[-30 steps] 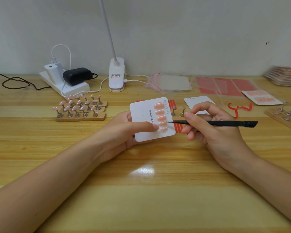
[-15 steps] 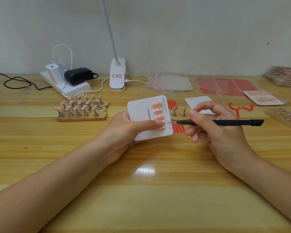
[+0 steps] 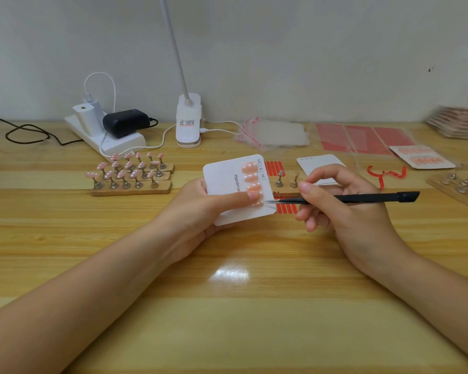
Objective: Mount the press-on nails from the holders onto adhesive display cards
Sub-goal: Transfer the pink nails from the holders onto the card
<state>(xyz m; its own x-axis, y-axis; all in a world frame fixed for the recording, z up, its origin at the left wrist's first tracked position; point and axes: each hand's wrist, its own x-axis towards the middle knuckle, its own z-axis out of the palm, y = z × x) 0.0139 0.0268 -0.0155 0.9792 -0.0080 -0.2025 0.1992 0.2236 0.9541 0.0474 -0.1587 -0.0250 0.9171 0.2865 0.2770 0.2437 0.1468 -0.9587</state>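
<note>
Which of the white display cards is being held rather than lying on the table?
The card printed "Handmade", gripped in the left hand, with pink nails along its right edge. The other two white cards lie flat on the table farther right.

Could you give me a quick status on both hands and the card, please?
Left hand holds card, thumb on nails. Right hand pinches tweezers, tip at lowest nail. Nothing blocking.

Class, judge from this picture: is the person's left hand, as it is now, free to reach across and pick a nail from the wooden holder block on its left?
Probably not yet. The left hand grips the white display card, thumb pressing a nail, so it is occupied. The holder block lies unobstructed on the table.
</note>
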